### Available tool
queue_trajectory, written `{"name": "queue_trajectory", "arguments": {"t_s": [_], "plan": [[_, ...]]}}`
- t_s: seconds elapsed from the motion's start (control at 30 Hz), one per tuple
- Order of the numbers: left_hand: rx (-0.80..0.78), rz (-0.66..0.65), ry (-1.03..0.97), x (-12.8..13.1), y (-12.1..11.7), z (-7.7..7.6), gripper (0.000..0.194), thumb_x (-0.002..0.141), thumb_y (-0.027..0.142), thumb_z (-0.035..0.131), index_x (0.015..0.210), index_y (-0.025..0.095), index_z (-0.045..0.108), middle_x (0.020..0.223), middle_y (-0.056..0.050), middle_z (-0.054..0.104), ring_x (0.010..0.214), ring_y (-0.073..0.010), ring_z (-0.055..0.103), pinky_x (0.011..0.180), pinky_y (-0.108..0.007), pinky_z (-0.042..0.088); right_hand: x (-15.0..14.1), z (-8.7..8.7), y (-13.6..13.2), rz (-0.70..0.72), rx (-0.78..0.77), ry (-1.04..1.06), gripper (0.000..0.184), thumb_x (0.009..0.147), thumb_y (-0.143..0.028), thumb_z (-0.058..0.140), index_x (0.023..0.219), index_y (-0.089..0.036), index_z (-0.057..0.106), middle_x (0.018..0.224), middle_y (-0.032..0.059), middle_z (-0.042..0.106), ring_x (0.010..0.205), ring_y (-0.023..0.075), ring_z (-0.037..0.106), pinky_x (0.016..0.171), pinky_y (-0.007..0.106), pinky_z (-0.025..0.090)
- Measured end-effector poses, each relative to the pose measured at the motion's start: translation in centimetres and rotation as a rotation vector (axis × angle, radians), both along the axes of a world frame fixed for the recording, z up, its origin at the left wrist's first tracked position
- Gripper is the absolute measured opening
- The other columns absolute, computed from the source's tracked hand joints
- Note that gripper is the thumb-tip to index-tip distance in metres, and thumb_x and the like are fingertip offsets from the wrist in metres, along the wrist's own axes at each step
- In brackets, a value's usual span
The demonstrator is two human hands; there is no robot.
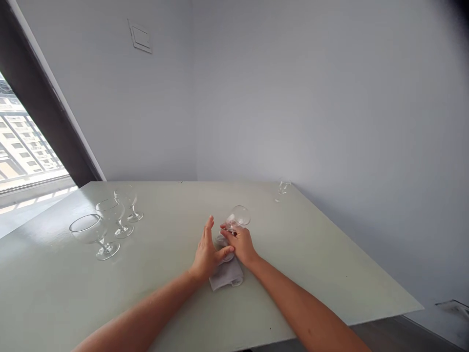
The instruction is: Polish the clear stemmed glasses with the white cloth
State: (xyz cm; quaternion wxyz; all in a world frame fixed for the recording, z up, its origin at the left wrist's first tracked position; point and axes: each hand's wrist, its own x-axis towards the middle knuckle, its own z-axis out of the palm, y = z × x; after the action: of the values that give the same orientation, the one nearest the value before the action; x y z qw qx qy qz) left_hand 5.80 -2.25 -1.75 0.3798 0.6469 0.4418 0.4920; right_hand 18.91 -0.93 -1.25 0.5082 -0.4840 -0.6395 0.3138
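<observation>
Right grip: right hand (242,243) pinching the clear, stemmed, round-bowled glass (240,215) below its bowl.
Left grip: left hand (205,255) spread wide, thumb at the glass's foot end.
Glass axis: tipped over, bowl pointing away and slightly right, foot end towards the wearer.
Glass place: mid-tabletop (164,293), by the folded pale-grey cloth (226,275).

Plain grey-white walls (311,98) meet in a corner behind the far edge of the pale, glossy desk (154,303). A light switch (140,39) sits on the left wall. Beyond the desk's far-left corner, daylight enters a dark-framed window (25,142) facing a pale building (22,134). Dark flooring (399,332) shows below the near-right edge.
</observation>
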Motion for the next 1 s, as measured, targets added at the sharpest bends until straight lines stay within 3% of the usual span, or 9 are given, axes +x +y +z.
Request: {"name": "queue_trajectory", "arguments": {"t_s": [0.17, 0.27, 0.4, 0.5, 0.67, 0.8, 0.9, 1.0], "plan": [[-0.109, -0.100, 0.244, -0.2, 0.3, -1.0, 0.070, 0.065, 0.027, 0.063, 0.129, 0.029, 0.034, 0.130, -0.006, 0.043, 0.118, -0.0262, 0.039, 0.097, -0.039, 0.027, 3.7, -0.1, 3.1, -0.229, -0.023, -0.004, 0.024, 0.074, -0.038, 0.052, 0.085, -0.021, 0.063, 0.080, 0.0022, 0.065, 0.066, 0.0158, 0.055, 0.066, 0.028, 0.042], [-0.094, -0.092, 0.255, -0.3, 0.1, -0.9, 0.060, 0.069, 0.024, 0.056, 0.126, 0.029, 0.039, 0.126, -0.005, 0.047, 0.114, -0.0255, 0.042, 0.094, -0.038, 0.030, 7.6, 0.1, 6.1, -0.423, -0.090, -0.092, 0.024, 0.071, -0.035, 0.051, 0.084, -0.019, 0.063, 0.081, 0.0032, 0.065, 0.069, 0.0159, 0.057, 0.069, 0.027, 0.042], [-0.080, -0.078, 0.269, -0.4, 0.1, -0.8, 0.052, 0.071, 0.023, 0.050, 0.123, 0.029, 0.042, 0.125, -0.004, 0.047, 0.111, -0.0245, 0.044, 0.091, -0.037, 0.032, 12.8, -0.3, 9.9, -0.579, -0.164, -0.145, 0.014, 0.063, -0.027, 0.053, 0.068, -0.017, 0.062, 0.080, 0.0066, 0.065, 0.070, 0.0178, 0.058, 0.067, 0.029, 0.042], [-0.052, -0.075, 0.304, -0.4, 0.2, -0.9, 0.048, 0.072, 0.021, 0.047, 0.119, 0.028, 0.045, 0.129, -0.003, 0.043, 0.112, -0.0232, 0.044, 0.092, -0.036, 0.032, 15.1, -1.0, 11.8, -0.658, -0.234, -0.179, 0.009, 0.061, -0.024, 0.053, 0.060, -0.017, 0.059, 0.071, 0.0061, 0.065, 0.065, 0.0176, 0.057, 0.061, 0.028, 0.041], [-0.050, -0.043, 0.292, -0.4, 0.4, -1.0, 0.040, 0.072, 0.019, 0.047, 0.112, 0.027, 0.052, 0.133, -0.004, 0.036, 0.115, -0.0230, 0.041, 0.095, -0.036, 0.031, 16.1, -1.8, 13.8, -0.718, -0.292, -0.228, 0.008, 0.061, -0.020, 0.052, 0.059, -0.016, 0.058, 0.063, 0.0054, 0.062, 0.060, 0.0166, 0.055, 0.057, 0.027, 0.038], [-0.079, 0.016, 0.188, -0.5, 0.6, -1.0, 0.043, 0.071, 0.016, 0.048, 0.113, 0.025, 0.050, 0.132, -0.006, 0.037, 0.114, -0.0228, 0.042, 0.094, -0.036, 0.032, 16.1, -1.2, 14.1, -0.734, -0.286, -0.256, 0.007, 0.061, -0.021, 0.054, 0.061, -0.016, 0.058, 0.065, 0.0058, 0.061, 0.065, 0.0177, 0.055, 0.061, 0.027, 0.038], [-0.126, 0.051, 0.109, -0.6, 1.0, -1.2, 0.044, 0.069, 0.012, 0.048, 0.111, 0.024, 0.051, 0.131, -0.007, 0.037, 0.111, -0.0220, 0.044, 0.091, -0.035, 0.035, 15.6, -0.4, 12.7, -0.773, -0.244, -0.253, 0.020, 0.062, -0.025, 0.054, 0.078, -0.014, 0.059, 0.077, 0.0089, 0.060, 0.072, 0.0192, 0.054, 0.067, 0.029, 0.037], [-0.159, 0.083, 0.056, -0.7, 1.7, -1.7, 0.045, 0.065, 0.008, 0.048, 0.108, 0.024, 0.053, 0.128, -0.007, 0.038, 0.110, -0.0209, 0.044, 0.088, -0.032, 0.038, 13.2, 0.4, 9.5, -0.740, -0.174, -0.245, 0.027, 0.070, -0.031, 0.048, 0.089, -0.013, 0.056, 0.083, 0.0102, 0.058, 0.075, 0.0195, 0.053, 0.068, 0.029, 0.037]]}}
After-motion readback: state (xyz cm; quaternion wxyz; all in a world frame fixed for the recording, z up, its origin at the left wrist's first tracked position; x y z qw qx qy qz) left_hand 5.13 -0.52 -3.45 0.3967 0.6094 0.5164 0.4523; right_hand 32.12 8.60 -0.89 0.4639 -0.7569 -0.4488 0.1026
